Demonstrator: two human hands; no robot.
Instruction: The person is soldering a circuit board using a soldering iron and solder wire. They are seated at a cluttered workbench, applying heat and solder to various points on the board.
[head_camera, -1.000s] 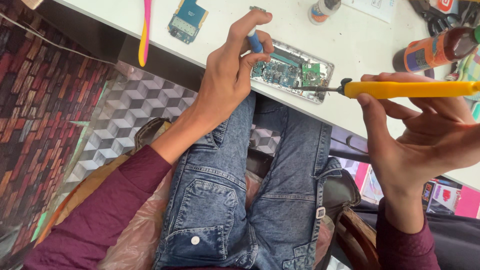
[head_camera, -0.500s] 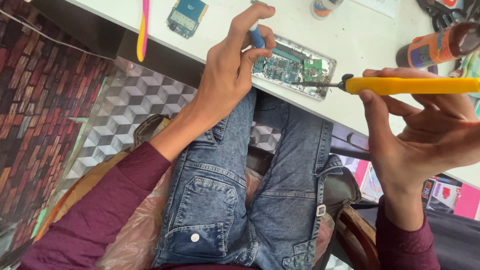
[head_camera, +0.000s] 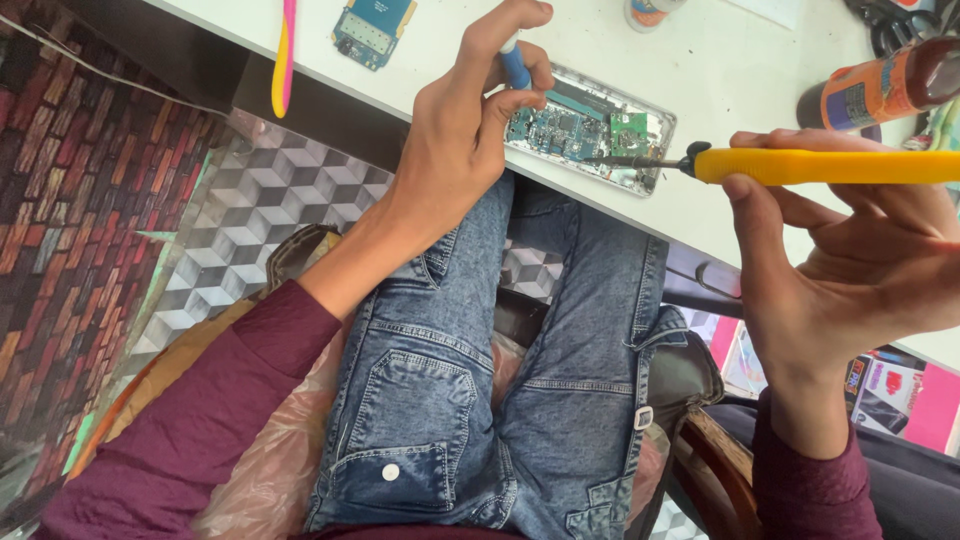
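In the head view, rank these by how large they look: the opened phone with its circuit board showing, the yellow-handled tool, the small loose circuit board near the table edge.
1. yellow-handled tool, cut off by the frame edge
2. opened phone, partly hidden by the left hand
3. small loose circuit board, clearly smallest, also cropped at the top

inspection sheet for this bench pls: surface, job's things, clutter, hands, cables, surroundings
Surface: white table, person seated at its edge.
Job's things: opened device with bare circuit board; yellow-handled soldering iron, tip on the board; blue-handled tool.
Clutter: small blue circuit board; pink and yellow tool over the table edge; orange bottle lying down; small jar.
Hands: left hand grips the blue-handled tool; right hand holds the soldering iron.
Cables: thin wire across the floor, upper left.
Surroundings: brick-pattern floor, cube-pattern mat, wooden chair.
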